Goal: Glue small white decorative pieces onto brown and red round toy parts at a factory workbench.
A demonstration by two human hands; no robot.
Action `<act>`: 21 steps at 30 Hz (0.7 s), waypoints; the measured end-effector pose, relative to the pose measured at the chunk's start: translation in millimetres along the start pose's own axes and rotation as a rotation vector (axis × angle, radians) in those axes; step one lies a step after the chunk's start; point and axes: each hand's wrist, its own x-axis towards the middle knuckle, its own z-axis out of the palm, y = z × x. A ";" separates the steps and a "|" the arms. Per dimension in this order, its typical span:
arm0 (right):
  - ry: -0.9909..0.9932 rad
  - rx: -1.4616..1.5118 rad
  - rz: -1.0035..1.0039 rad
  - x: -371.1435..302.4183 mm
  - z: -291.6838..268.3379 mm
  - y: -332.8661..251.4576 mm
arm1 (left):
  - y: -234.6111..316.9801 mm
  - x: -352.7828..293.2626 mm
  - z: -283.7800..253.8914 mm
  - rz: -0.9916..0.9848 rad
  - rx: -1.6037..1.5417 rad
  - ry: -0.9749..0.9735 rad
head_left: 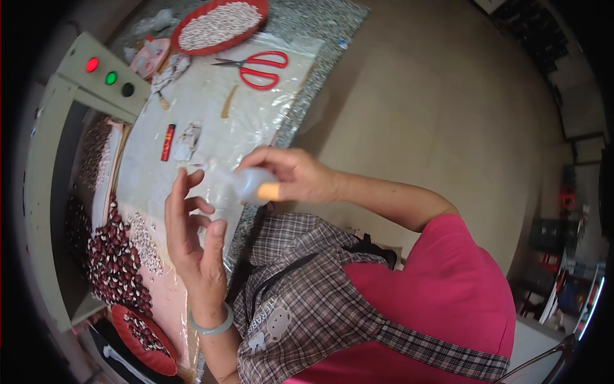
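Right hand grasping a bottle beside the half-open left hand

The right hand (299, 174) grips a pale bottle (248, 182), its fingers closed around the body. The bottle is blurred; an orange patch shows at the thumb, and whether it belongs to thumb or bottle cannot be told. The bottle lies near the counter's edge, between the right palm and the left fingertips.

The left hand (197, 246) is raised with its fingers partly curled and its thumb apart from them; whether anything small sits at its fingertips cannot be told. A pale bangle (213, 321) encircles the wrist.

Beyond the hands, a clear sheet (256, 118) covers part of the speckled counter (336, 22). On it lie a red tube (167, 142), crumpled paper (187, 142) just beside it, a brown strip (228, 101) and red-handled scissors (265, 69). A red basket of white pieces (252, 27) stands at the far end. At left, a heap of dark red seeds (118, 256) adjoins scattered pale seeds (146, 243), next to a machine (83, 67) with red, green and black buttons. A second red basket (160, 365), below the heap, holds similar dark seeds.
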 end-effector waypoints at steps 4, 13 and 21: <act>-0.056 0.009 -0.003 -15.8 16.5 16.1 | -5.7 -17.6 0.2 -0.073 0.022 -0.033; -0.088 0.040 -0.043 -26.3 23.2 42.6 | -9.6 -26.2 1.4 0.017 0.043 0.030; 0.037 0.227 0.074 -22.7 18.8 46.2 | -8.9 -43.7 -56.5 0.067 -0.178 0.516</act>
